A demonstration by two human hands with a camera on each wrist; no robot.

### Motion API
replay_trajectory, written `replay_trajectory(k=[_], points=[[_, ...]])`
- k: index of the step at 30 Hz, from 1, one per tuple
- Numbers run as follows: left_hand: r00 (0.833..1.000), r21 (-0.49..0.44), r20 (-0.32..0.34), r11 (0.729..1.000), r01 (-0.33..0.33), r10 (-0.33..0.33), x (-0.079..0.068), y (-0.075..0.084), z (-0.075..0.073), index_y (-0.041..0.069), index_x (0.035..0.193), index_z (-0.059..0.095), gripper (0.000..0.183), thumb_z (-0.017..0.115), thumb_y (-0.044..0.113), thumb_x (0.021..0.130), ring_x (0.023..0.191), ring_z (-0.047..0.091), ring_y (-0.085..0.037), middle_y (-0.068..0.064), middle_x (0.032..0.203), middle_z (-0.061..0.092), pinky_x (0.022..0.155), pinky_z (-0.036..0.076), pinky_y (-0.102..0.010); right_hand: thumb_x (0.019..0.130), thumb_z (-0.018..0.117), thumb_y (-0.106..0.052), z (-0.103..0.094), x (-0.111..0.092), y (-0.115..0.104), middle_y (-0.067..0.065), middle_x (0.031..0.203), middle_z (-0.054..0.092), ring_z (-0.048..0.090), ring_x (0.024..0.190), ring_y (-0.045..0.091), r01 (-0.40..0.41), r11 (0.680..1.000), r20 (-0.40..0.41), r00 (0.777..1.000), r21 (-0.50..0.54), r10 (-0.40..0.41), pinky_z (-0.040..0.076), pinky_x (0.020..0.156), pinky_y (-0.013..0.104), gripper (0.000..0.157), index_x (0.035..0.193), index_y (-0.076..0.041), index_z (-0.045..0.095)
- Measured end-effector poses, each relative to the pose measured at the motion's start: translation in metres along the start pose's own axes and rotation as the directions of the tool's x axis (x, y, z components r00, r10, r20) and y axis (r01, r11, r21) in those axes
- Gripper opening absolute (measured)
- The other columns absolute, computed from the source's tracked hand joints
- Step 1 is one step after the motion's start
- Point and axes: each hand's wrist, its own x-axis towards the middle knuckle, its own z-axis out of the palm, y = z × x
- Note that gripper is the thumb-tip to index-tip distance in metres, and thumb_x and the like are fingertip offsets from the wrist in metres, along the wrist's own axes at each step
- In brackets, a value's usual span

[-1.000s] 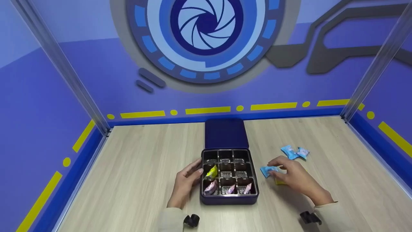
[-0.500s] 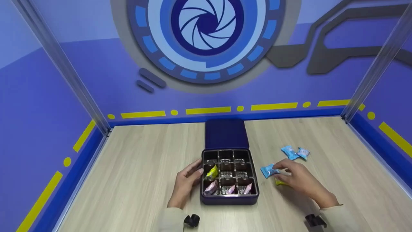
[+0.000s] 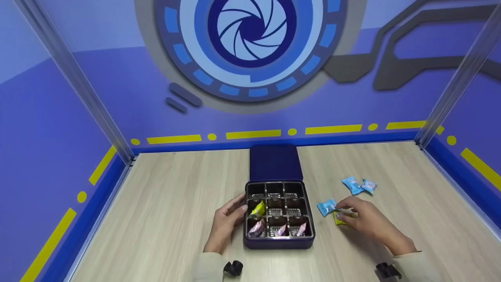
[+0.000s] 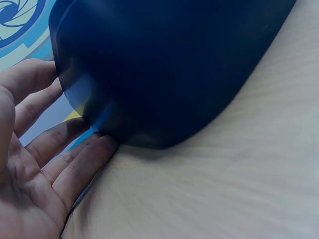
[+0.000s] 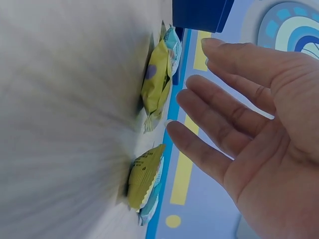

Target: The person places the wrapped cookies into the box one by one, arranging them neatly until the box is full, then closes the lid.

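Note:
A dark blue box (image 3: 278, 243) stands with its lid (image 3: 275, 162) folded back. Its compartment tray holds a yellow wrapped candy (image 3: 257, 210) in the middle row's left pocket. Pink wrapped candies (image 3: 256, 228) occupy the front row. My left hand (image 3: 227, 221) touches the box's left side with extended fingers. My right hand (image 3: 366, 218) hovers over candies on the table, its fingers relaxed and apart from them in the right wrist view. Under its fingertips lies a yellow candy (image 3: 339, 218), beside a blue candy (image 3: 327, 206). Another yellow candy (image 5: 144, 177) shows in the right wrist view.
Two blue candies (image 3: 352, 185) lie farther back on the right of the wooden table (image 3: 176, 203). Blue printed panels (image 3: 98, 98) enclose the table at the back and sides.
My right hand has left the blue candy, which lies on the table, and has shifted right over the yellow one. The left hand has stayed at the box.

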Motion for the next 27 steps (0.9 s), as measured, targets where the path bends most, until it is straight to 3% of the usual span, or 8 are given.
replay_trajectory(k=[15, 27], points=[[1.0, -0.054, 0.007, 0.998, 0.01, -0.01, 0.0013, -0.0009, 0.001, 0.002, 0.149, 0.06, 0.05, 0.073, 0.013, 0.102, 0.126, 0.063, -0.022, -0.018, 0.152, 0.057, 0.101, 0.058, -0.035, 0.089, 0.08, 0.003, 0.0015, -0.0027, 0.0035, 0.002, 0.111, 0.073, 0.069, 0.106, 0.031, -0.037, 0.999, 0.058, 0.998, -0.03, 0.039, 0.06, 0.09, 0.053, 0.025, 0.111, -0.007, 0.075], [1.0, -0.045, 0.008, 0.999, 0.01, -0.009, 0.0024, -0.0018, 0.0005, 0.002, 0.149, 0.06, 0.051, 0.074, 0.014, 0.101, 0.127, 0.064, -0.024, -0.017, 0.153, 0.057, 0.102, 0.058, -0.037, 0.085, 0.083, 0.006, 0.0035, -0.0033, 0.007, 0.002, 0.107, 0.072, 0.07, 0.098, 0.025, -0.005, 0.998, 0.068, 0.998, -0.066, 0.01, 0.062, 0.083, 0.046, 0.025, 0.105, -0.008, 0.074]])
